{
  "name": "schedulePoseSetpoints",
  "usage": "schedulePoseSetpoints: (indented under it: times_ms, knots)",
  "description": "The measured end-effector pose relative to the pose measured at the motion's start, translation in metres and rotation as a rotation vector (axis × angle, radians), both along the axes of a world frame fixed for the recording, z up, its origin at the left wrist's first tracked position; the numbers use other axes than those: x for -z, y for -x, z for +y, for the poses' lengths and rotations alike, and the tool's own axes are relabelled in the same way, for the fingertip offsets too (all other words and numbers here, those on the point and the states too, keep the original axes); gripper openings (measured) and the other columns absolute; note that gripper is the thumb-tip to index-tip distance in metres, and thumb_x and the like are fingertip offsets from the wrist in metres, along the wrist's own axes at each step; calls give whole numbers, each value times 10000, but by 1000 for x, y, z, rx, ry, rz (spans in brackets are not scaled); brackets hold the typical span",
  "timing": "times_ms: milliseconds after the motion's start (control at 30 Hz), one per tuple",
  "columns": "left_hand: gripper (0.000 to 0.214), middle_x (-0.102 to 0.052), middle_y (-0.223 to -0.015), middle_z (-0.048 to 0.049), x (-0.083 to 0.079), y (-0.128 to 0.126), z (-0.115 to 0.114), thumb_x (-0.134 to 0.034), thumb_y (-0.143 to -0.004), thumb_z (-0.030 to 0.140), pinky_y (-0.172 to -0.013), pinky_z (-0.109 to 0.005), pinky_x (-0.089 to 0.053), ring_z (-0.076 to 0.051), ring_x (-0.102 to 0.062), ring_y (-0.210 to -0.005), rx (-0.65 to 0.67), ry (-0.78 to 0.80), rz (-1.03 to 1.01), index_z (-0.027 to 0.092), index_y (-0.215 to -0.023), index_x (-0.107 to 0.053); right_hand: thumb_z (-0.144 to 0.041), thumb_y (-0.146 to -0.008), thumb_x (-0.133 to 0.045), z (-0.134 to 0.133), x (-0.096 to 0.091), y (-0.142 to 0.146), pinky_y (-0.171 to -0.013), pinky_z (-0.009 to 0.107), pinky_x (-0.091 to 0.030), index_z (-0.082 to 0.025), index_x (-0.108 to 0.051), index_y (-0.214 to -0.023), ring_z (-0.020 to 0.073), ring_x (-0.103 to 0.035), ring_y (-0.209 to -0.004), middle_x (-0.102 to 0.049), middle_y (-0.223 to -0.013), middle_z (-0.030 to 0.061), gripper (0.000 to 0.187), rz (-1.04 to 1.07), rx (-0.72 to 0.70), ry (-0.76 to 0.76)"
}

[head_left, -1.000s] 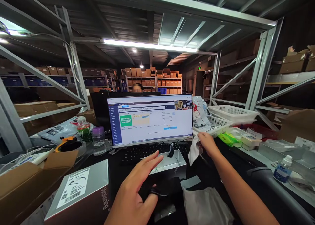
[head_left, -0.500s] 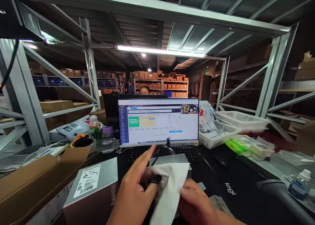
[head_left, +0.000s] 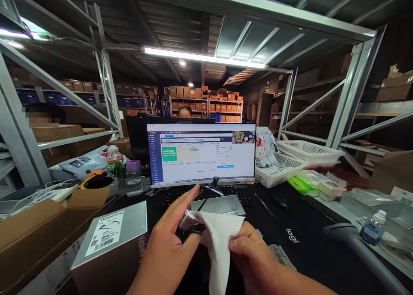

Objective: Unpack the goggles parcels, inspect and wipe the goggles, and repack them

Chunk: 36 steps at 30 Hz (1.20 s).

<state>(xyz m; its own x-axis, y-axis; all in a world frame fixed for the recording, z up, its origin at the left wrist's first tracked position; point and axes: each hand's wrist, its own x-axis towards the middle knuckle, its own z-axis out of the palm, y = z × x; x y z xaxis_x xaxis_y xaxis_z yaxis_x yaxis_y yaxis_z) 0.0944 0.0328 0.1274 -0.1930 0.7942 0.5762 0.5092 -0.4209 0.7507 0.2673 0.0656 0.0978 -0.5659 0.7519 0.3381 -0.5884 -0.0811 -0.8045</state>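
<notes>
Between thumb and fingers, my left hand (head_left: 171, 239) grips a small glossy black device (head_left: 196, 229) whose exact kind is partly hidden. A white cloth (head_left: 219, 234) drapes against this device and hangs downward. My right hand (head_left: 253, 247) is closed on the cloth's right side, thumb on top. Just beyond the cloth is an open grey box (head_left: 232, 205), its inside partly covered from view. A glossy black curved piece (head_left: 215, 184) rises behind my hands; I cannot tell whether it joins the held device. To the left stands a closed grey "Wakening" box (head_left: 129, 217).
A monitor (head_left: 200, 157) and keyboard (head_left: 167, 197) lie ahead. At left are an open cardboard box (head_left: 48, 226), a purple-capped bottle (head_left: 133, 178) and tape (head_left: 98, 183). At right are white baskets (head_left: 284, 172), a scanner (head_left: 351, 239) and a blue-labelled bottle (head_left: 372, 228).
The view has shifted slightly, with the desk items moving left and up in the picture. My right hand has drawn the cloth a little rightward, and its folds have changed. Both grips persist.
</notes>
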Motion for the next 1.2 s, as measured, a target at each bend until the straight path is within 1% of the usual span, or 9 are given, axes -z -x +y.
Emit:
schedulePoseSetpoints:
  times_ms: [133, 267, 400, 567, 767, 867, 967, 1100, 1200]
  knots:
    - [670, -612, -1407, 75, -2, -3, -4, -553, -738, 193, -1022, -346, -531, -200, -605, -1272, -33, -41, 127, 417, -1369, -579, -189, -672, -786, -4, 0, -2, -695, 215, -475, -241, -824, -903, 134, -600, -687, -735, -757, -14, 240, -92, 36, -150]
    - [715, -618, -1392, 113, -4, -6, -7, -533, -730, 133, -1064, -275, -473, -150, -585, -1287, -49, -185, 272, 438, -1376, -560, -111, -625, -876, -4, -1, 0, -795, 246, -520, -312, -787, -1068, 165, -667, -787, -768, -914, -19, 494, -128, 210, -304]
    - [730, -630, -1371, 132, -2, -9, -7, -523, -725, 116, -1070, -235, -447, -114, -605, -1256, -38, -240, 309, 452, -1372, -552, -184, -625, -923, -2, 3, 3, -856, 280, -537, -302, -767, -1115, 202, -697, -860, -772, -986, 10, 528, -142, 247, -334]
    - [704, -634, -1368, 127, -4, -8, -8, -547, -726, 138, -1055, -234, -458, -124, -598, -1267, -7, -162, 258, 450, -1356, -571, -257, -618, -940, -4, 2, 2, -822, 277, -546, -290, -764, -1115, 198, -700, -817, -769, -977, 17, 528, -132, 225, -344]
    - [728, -632, -1381, 85, 0, -11, -8, -545, -715, 87, -1048, -273, -503, -162, -604, -1269, 14, -153, 270, 408, -1367, -572, -372, -711, -863, -4, -3, 2, -776, 307, -537, -218, -764, -914, 196, -668, -767, -741, -874, 47, 273, -64, 214, -309]
    - [764, -593, -1434, 47, 11, -17, -6, -525, -761, 53, -1099, -332, -477, -178, -576, -1303, 13, -253, 391, 395, -1442, -477, -363, -591, -909, -2, 4, 8, -621, 268, -494, -198, -622, -640, 151, -564, -618, -645, -655, 6, 335, -29, 429, -180]
    - [697, -584, -1448, -5, 22, -23, -1, -495, -875, 96, -1158, -394, -410, -188, -553, -1329, 22, -371, 515, 356, -1508, -370, -299, -504, -922, 1, 8, 11, -460, 206, -328, -210, -400, -511, 86, -363, -498, -470, -498, -59, 529, -77, 639, -115]
    - [580, -628, -1394, -16, 28, -28, 6, -537, -931, 193, -1138, -364, -437, -185, -592, -1285, 26, -351, 527, 342, -1474, -399, -312, -537, -925, 10, -2, 3, -495, 208, -301, -216, -333, -526, 84, -340, -529, -440, -520, -65, 600, -80, 552, -115]
    - [641, -609, -1417, 17, 29, -26, 7, -577, -899, 154, -1172, -366, -394, -173, -567, -1312, 25, -306, 511, 375, -1471, -387, -374, -581, -925, 18, -15, -7, -558, 220, -333, -216, -311, -563, 92, -377, -570, -466, -571, -59, 634, -8, 441, -55]
